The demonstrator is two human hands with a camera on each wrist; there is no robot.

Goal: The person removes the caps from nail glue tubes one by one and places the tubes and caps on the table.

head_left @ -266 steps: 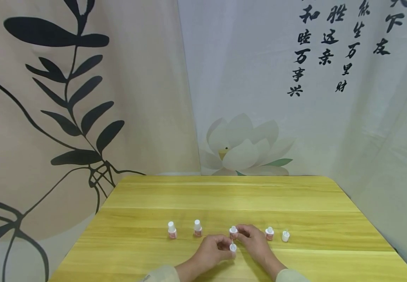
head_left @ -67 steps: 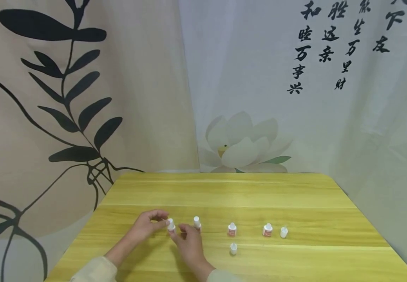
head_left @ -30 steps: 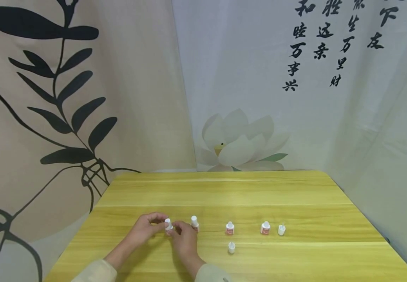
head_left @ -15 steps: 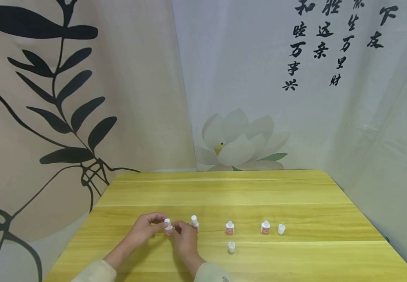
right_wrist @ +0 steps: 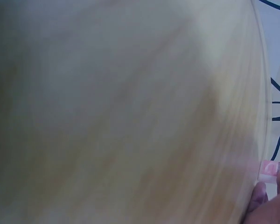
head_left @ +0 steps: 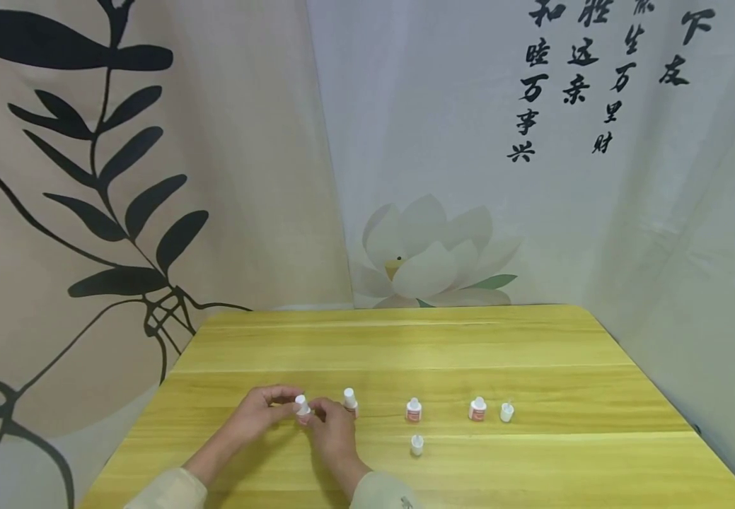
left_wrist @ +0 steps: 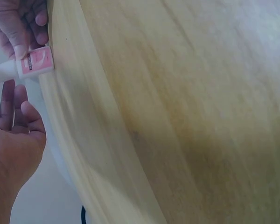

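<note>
In the head view, a small glue-like bottle (head_left: 302,406) with a tall white cap and pink label stands at the left end of a row. My left hand (head_left: 259,415) pinches its cap between thumb and fingers. Thumb and fingers of my right hand (head_left: 335,430) grip the bottle's body from the right. The left wrist view shows the pink-labelled bottle body (left_wrist: 36,61) between the right hand's fingers, the white cap (left_wrist: 5,71) at the left hand's fingers. Just behind the right hand stands another capped bottle (head_left: 350,399), partly hidden.
Farther right stand two bottles without tall caps, one bottle (head_left: 414,411) mid-table and another bottle (head_left: 478,410). A loose white cap (head_left: 417,445) sits in front; a second loose cap (head_left: 506,412) is at the right. All are on the wooden table (head_left: 533,353).
Earlier both hands were at the middle bottle, the left holding its cap. That cap now stands on the table. The hands moved left to the end bottle, and the right now grips its body.
</note>
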